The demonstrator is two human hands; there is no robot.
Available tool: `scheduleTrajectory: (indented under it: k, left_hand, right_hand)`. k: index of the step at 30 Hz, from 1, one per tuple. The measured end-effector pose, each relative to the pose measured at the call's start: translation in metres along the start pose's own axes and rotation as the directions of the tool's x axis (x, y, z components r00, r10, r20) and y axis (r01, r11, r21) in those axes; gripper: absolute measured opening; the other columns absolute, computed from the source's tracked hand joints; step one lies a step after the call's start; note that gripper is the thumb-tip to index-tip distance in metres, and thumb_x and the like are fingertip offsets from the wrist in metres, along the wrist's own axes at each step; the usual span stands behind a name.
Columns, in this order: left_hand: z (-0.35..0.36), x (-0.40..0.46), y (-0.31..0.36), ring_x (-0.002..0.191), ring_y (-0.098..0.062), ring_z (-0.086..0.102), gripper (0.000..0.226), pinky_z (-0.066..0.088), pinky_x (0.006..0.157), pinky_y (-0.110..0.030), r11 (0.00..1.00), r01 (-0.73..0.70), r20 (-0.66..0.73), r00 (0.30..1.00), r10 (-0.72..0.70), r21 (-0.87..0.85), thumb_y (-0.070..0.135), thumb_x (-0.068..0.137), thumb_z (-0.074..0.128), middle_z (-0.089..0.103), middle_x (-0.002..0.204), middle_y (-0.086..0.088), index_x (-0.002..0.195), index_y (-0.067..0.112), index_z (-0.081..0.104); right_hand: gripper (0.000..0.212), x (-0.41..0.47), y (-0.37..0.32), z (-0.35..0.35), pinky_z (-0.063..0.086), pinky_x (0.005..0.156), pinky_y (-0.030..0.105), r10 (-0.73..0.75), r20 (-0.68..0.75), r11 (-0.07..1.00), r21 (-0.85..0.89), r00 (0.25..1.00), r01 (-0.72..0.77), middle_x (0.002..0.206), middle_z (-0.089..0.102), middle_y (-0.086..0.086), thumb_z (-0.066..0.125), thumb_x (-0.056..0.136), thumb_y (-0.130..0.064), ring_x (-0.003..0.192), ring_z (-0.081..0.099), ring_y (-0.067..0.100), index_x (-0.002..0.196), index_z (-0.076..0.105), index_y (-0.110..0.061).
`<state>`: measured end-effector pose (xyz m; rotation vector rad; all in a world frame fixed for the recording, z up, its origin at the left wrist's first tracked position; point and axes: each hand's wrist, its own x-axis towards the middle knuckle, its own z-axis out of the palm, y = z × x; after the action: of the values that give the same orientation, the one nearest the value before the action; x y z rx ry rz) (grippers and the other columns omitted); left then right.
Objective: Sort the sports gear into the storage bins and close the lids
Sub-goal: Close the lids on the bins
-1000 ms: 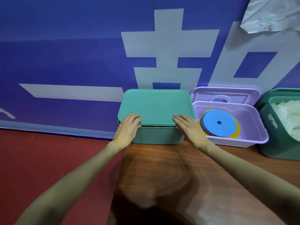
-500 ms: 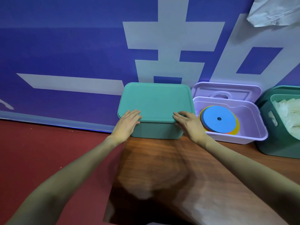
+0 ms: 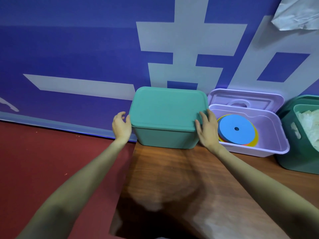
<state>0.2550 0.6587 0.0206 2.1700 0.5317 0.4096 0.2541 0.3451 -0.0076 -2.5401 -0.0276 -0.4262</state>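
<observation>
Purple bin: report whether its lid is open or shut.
Open. The purple bin has its lid tipped back against the wall, leaving the blue disc inside uncovered.

The only writing stands on the blue banner [image 3: 69, 49] behind the bins: very large white strokes of a Chinese character [image 3: 186, 49], cropped by the frame and partly hidden, so it cannot be read for certain. The bins show no readable labels.
</observation>
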Motion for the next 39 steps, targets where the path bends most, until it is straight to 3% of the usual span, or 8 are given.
scheduleTrajectory:
  k: [4,9,13,18,24,34,37,39]
  left_hand:
    - [0.001,-0.002,0.009,0.094,-0.022,0.064,0.022,0.043,0.078,-0.026,0.995,0.078,-0.022,0.997,-0.08,-0.056,0.019,0.092,0.058,0.071,0.098,-0.01,0.105,0.005,0.068]
    - [0.009,0.001,0.019,0.091,-0.027,0.063,0.02,0.043,0.075,-0.028,0.978,0.205,-0.027,0.978,-0.206,-0.042,0.018,0.088,0.063,0.07,0.093,-0.009,0.098,0.002,0.069]
    - [0.013,0.0,0.03,0.077,-0.027,0.056,0.021,0.043,0.068,-0.029,0.948,0.301,-0.045,0.951,-0.306,-0.1,0.01,0.088,0.062,0.061,0.071,-0.003,0.068,0.011,0.057]
    - [0.014,0.0,0.027,0.093,-0.027,0.065,0.016,0.05,0.079,-0.033,0.939,0.314,-0.073,0.942,-0.326,-0.141,0.015,0.091,0.062,0.07,0.099,-0.011,0.101,0.003,0.066]
    - [0.016,0.0,0.023,0.091,-0.025,0.067,0.014,0.054,0.084,-0.037,0.927,0.321,-0.11,0.932,-0.345,-0.193,0.013,0.088,0.064,0.072,0.095,-0.01,0.097,0.003,0.068]
    - [0.015,-0.006,0.023,0.077,-0.013,0.064,0.013,0.052,0.071,-0.019,0.824,0.371,-0.081,0.893,-0.443,-0.428,0.007,0.086,0.067,0.068,0.088,-0.004,0.097,0.002,0.069]
    - [0.015,-0.011,0.02,0.076,-0.012,0.064,0.01,0.048,0.063,-0.011,0.808,0.366,-0.064,0.895,-0.442,-0.462,0.006,0.085,0.068,0.069,0.088,-0.005,0.095,0.003,0.069]
    - [0.015,-0.012,0.019,0.075,-0.011,0.064,0.011,0.048,0.062,-0.009,0.795,0.371,-0.06,0.89,-0.451,-0.48,0.005,0.084,0.069,0.069,0.088,-0.004,0.095,0.003,0.07]
  right_hand:
    - [0.05,0.005,-0.006,0.004,0.023,0.114,0.046,0.17,0.011,0.981,0.088,0.985,-0.171,0.146,0.032,0.029,0.042,0.098,-0.024,0.138,0.026,0.041,0.139,0.036,0.004]
    - [0.035,0.012,-0.007,0.008,0.034,0.1,0.044,0.291,0.01,0.934,0.211,0.957,-0.287,0.123,0.051,0.027,0.042,0.094,-0.01,0.116,0.045,0.041,0.123,0.044,0.009]
    - [0.029,0.012,-0.008,0.009,0.033,0.098,0.042,0.271,-0.041,0.941,0.222,0.962,-0.256,0.121,0.051,0.027,0.043,0.093,0.0,0.114,0.045,0.04,0.119,0.046,0.009]
    - [0.029,0.01,-0.007,0.012,0.039,0.093,0.043,0.273,-0.088,0.929,0.282,0.958,-0.239,0.115,0.054,0.024,0.039,0.087,0.005,0.107,0.049,0.039,0.114,0.049,0.006]
    - [0.03,0.008,-0.011,0.012,0.039,0.093,0.044,0.283,-0.068,0.928,0.273,0.957,-0.255,0.117,0.053,0.024,0.036,0.088,0.002,0.109,0.048,0.038,0.115,0.048,0.007]
    - [0.027,0.01,-0.013,0.004,0.034,0.086,0.036,0.244,-0.043,0.935,0.275,0.969,-0.224,0.11,0.052,0.024,0.037,0.082,0.01,0.103,0.047,0.039,0.106,0.049,0.007]
    - [0.042,0.011,-0.008,-0.004,0.035,0.088,0.034,0.212,0.021,0.938,0.278,0.977,-0.209,0.117,0.052,0.023,0.037,0.083,0.007,0.109,0.046,0.035,0.123,0.05,0.003]
    - [0.045,0.008,-0.005,-0.008,0.035,0.098,0.034,0.179,0.097,0.95,0.243,0.979,-0.198,0.13,0.046,0.024,0.038,0.089,-0.011,0.119,0.043,0.034,0.132,0.047,-0.001]
